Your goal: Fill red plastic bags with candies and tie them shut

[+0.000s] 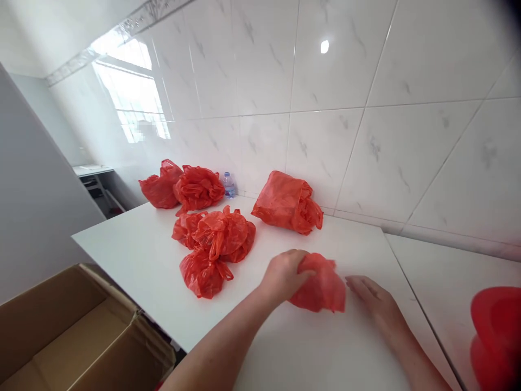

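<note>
Left hand (pixel 287 276) closed on a thin red bag (pixel 322 288), which lies between both hands over the white table (pixel 325 347); right hand (pixel 371 294) loosely open, fingertips just beside the bag's edge; bunched red bags (pixel 203 272) left of the left hand; larger red bundle (pixel 280 202) beyond both hands.

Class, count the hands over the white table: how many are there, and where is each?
2. The left hand grips a red bag; the right hand is just to the right of that bag. No other hand shows.
</note>
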`<state>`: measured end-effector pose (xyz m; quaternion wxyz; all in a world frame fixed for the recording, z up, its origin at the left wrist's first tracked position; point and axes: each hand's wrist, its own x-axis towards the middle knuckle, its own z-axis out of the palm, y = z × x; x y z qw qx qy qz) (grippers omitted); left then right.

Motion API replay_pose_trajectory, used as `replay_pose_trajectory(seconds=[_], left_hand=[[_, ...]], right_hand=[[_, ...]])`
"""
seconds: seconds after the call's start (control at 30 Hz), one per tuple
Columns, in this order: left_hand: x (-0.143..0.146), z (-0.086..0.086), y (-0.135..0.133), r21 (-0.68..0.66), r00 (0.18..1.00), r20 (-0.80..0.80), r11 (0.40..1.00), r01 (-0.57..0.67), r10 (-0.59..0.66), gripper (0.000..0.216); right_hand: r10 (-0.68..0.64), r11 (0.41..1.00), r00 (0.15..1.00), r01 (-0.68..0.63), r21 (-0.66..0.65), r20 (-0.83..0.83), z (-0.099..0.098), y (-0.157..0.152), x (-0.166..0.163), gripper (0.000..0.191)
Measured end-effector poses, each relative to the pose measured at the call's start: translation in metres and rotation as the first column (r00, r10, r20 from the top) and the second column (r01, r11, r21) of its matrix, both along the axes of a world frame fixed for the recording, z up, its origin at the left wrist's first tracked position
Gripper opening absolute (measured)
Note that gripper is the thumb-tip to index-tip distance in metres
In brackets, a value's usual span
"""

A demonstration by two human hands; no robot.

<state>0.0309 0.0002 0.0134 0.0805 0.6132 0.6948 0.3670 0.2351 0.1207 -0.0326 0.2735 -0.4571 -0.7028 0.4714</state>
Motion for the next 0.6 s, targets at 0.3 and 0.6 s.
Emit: replay_pose_trajectory(seconds=[0.3,0.6], left_hand=[[-0.103,0.039,-0.039,0.102,0.677,-0.408,0.767,-0.633,0.613,0.057],[-0.122,0.013,-0.047,-0.009,0.807,-0.177,0.819,-0.574,0.564,0.029]], right_hand=[[0.042,0.998,0.992,-0.048,0.042,0.117,-0.009,0.006,-0.001,0.039],[0.044,0.995,0.990,-0.055,0.082,0.134,-0.013,0.009,0.001,0.041]])
